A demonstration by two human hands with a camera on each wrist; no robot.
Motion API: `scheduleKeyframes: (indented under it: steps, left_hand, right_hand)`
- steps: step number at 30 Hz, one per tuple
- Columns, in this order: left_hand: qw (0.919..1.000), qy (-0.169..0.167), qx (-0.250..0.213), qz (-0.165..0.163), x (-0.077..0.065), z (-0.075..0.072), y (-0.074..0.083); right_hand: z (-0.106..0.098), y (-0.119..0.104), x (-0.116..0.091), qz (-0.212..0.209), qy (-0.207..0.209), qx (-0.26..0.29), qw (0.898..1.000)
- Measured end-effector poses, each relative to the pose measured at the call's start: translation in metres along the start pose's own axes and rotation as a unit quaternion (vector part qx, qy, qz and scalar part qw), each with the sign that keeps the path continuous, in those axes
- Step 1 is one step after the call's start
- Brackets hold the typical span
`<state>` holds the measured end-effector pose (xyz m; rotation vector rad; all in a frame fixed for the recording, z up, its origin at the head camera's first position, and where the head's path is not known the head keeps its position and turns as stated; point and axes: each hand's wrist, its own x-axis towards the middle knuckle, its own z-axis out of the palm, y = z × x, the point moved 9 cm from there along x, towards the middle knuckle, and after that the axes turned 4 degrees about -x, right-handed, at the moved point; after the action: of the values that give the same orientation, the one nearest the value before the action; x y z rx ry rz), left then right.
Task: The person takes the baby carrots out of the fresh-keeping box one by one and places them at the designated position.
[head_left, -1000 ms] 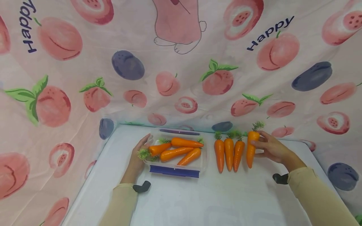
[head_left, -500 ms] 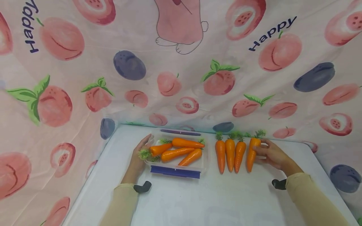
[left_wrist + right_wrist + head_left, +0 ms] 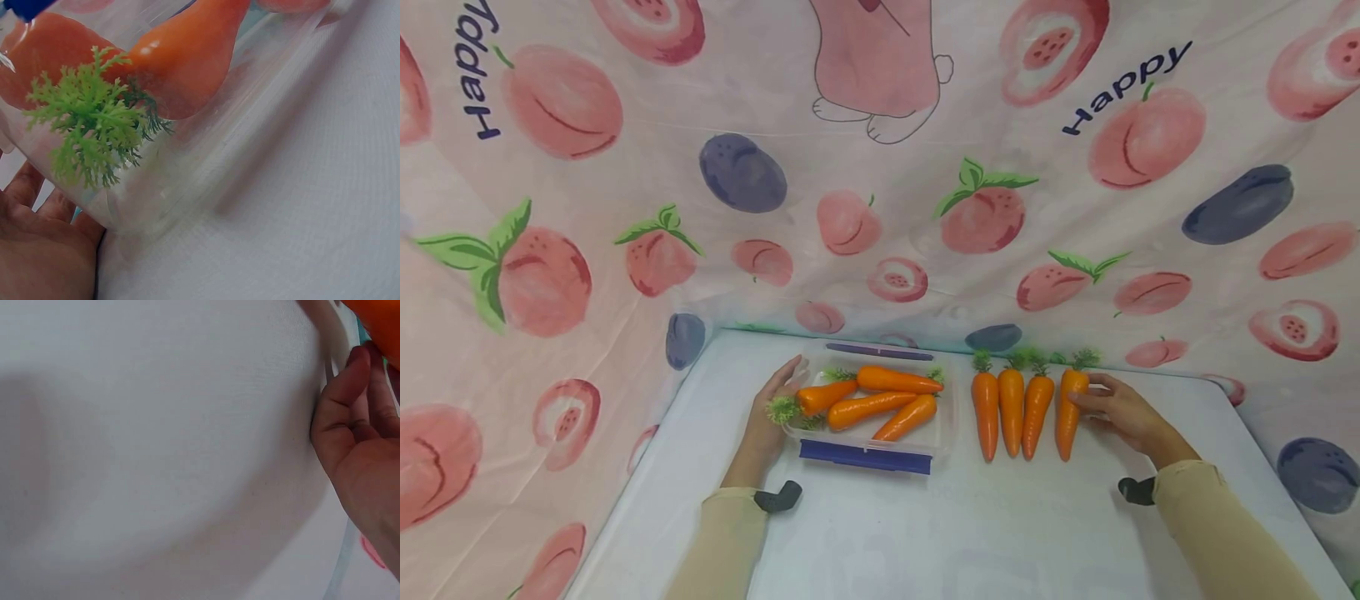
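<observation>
On the white table stands a clear plastic box [image 3: 942, 429] with blue clips, and several orange carrots [image 3: 868, 409] with green tops lie in it. My left hand [image 3: 772, 408] rests against the box's left end, fingers extended along the outer wall in the left wrist view. One leafy green top [image 3: 94, 122] pokes over the rim there. Right of the box three carrots [image 3: 1011, 412] lie side by side, tips toward me. A further carrot [image 3: 1070, 429] lies just right of them; my right hand [image 3: 1123, 408] holds it near its thick end, thumb on top.
Behind the table hangs a pink cloth [image 3: 880, 167] printed with peaches, plums and a rabbit figure. Its lower edge meets the table's back edge, close behind the carrot tops. A blue clip flap [image 3: 865, 457] sticks out from the box's front side.
My right hand has lowered the carrot from tilted with its top raised to lying beside the row of three. My left hand has stayed at the box.
</observation>
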<state>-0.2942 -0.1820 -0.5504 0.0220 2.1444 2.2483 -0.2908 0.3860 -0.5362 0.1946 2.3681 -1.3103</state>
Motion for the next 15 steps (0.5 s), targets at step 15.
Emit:
scheduleKeyframes:
  steps: [15]
  left_hand:
    - [0.9999, 0.0, -0.009, -0.007, -0.0013, 0.0014, 0.0012]
  right_hand:
    - [0.0056, -0.0017, 0.0016, 0.037, -0.019, -0.041, 0.998]
